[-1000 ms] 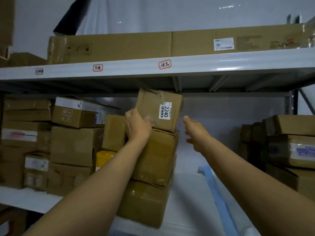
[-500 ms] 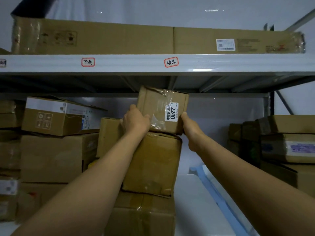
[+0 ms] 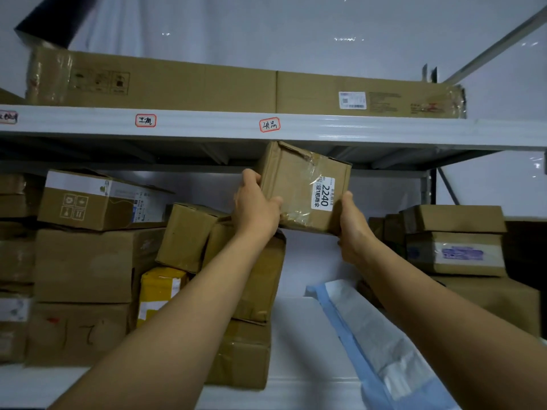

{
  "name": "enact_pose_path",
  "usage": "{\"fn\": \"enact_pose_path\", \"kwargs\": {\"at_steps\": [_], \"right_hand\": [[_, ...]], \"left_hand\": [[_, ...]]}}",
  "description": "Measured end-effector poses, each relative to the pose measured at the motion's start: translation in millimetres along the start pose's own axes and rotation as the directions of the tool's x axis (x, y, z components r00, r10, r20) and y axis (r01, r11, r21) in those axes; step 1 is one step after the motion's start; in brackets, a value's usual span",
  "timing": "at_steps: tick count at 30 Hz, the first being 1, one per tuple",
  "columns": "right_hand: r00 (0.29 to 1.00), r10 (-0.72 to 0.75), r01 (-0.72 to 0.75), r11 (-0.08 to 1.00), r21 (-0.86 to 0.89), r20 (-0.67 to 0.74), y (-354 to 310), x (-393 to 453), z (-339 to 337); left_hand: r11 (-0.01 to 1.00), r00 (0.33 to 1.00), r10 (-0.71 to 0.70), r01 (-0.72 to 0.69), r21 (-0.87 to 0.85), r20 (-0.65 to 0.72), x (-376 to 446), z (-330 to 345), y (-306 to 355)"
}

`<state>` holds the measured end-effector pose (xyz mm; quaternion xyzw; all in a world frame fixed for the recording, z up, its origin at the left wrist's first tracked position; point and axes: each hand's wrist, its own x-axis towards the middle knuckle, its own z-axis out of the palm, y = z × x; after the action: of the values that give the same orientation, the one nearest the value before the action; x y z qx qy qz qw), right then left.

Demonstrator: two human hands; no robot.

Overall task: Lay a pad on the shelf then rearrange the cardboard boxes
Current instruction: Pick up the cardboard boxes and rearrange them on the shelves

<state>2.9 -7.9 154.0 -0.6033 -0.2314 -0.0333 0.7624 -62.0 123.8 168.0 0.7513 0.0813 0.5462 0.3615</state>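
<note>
Head view: at frame centre a small taped cardboard box (image 3: 305, 187) bearing a white label (image 3: 324, 194) reading 2240 is held tilted, clear of the stack of boxes (image 3: 254, 291) below. The left hand (image 3: 256, 207) grips its left side, the right hand (image 3: 352, 224) its lower right corner, fingers closed on it. Contents not visible. A blue-edged pad (image 3: 376, 344) lies on the white shelf (image 3: 296, 335), lower right.

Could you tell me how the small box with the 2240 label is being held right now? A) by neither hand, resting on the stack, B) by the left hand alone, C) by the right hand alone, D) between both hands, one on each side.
D: the left hand grips one side of the 2240 box and the right hand cups the opposite lower corner.
</note>
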Motion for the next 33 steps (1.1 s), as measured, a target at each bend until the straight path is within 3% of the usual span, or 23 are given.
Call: {"fn": "enact_pose_path", "kwargs": {"at_steps": [5,13,17,20,24,27,33], "right_hand": [[0.998,0.000,0.001,1.000,0.019,-0.058,-14,-18,-34],[0.983,0.166,-0.153,0.975,0.162,-0.074,-27,-62,-92],[0.957,0.289,-0.268,0.923,0.276,-0.039,-28,-94,-118],[0.958,0.283,-0.252,0.913,0.321,-0.053,-20,-120,-129],[0.966,0.254,-0.229,0.927,0.296,-0.048,5,-153,-148],[0.970,0.229,-0.199,0.940,0.278,-0.078,27,-172,-164],[0.916,0.387,-0.369,0.917,0.153,-0.107,54,-206,-178]], "left_hand": [[0.999,1.000,0.020,-0.020,-0.025,0.012,-30,5,33],[0.995,0.998,0.003,0.003,-0.099,0.059,-92,4,73],[0.983,0.979,-0.094,0.120,-0.137,0.183,-127,1,81],[0.948,0.946,-0.170,0.233,-0.217,0.275,-157,-5,76],[0.752,0.844,-0.353,0.512,-0.414,0.403,-197,-13,65],[0.599,0.735,-0.444,0.669,-0.441,0.512,-219,-16,56],[0.542,0.556,-0.513,0.801,-0.255,0.654,-255,-29,37]]}}
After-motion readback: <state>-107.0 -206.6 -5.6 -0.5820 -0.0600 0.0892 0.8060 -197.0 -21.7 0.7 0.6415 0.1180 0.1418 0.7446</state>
